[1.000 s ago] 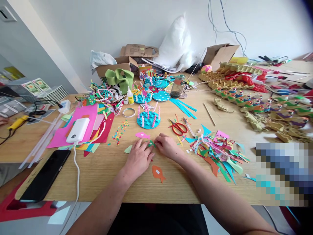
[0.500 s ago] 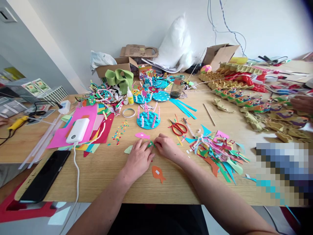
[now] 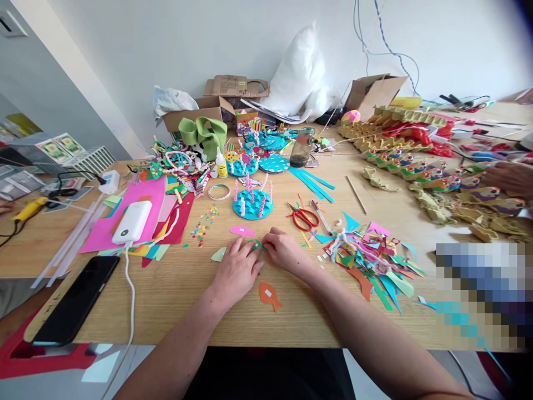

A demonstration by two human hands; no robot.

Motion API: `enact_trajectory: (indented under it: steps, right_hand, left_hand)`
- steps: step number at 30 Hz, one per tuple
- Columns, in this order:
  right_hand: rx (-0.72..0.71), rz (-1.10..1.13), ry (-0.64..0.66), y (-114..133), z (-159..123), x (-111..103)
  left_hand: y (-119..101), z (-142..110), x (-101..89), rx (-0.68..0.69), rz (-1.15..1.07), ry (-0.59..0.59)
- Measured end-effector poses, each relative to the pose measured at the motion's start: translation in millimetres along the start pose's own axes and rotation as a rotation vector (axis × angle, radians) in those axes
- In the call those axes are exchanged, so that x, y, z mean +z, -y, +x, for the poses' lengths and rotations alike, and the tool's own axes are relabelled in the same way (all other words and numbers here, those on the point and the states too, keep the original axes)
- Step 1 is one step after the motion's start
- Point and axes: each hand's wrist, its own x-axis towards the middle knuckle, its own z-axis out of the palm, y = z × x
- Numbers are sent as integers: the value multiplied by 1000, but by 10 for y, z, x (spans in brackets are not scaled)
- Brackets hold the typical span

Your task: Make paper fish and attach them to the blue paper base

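Note:
My left hand (image 3: 238,266) lies palm down on the table with its fingers stretched out, partly over a small green paper cutout (image 3: 258,243). Beside it, my right hand (image 3: 281,250) has its fingertips pinched together at the edge of that cutout. A pale green paper piece (image 3: 217,255) pokes out left of my left fingers. Just beyond them is a pink paper fish (image 3: 242,230) with a white square on it. An orange paper fish (image 3: 268,295), also with a white square, rests nearer to me. A bit of red under my left hand is mostly hidden.
Ahead stands a blue round base with pink twisted stems (image 3: 252,204). Red-handled scissors (image 3: 305,218), a pen-like knife (image 3: 322,216) and a heap of paper scraps (image 3: 370,258) lie right. A power bank (image 3: 133,222) and phone (image 3: 77,300) lie left. Another person's hand (image 3: 506,178) is far right.
My hands keep almost the same pose and place over the green cutout. The other person's hand at the far right has shifted slightly left.

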Motion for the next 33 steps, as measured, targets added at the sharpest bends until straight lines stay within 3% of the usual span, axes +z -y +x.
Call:
enact_trajectory:
  steps: [33]
  right_hand:
    - [12,14,-29,-23,5,70]
  left_hand:
    - [-14,-9,5,-18,-29,12]
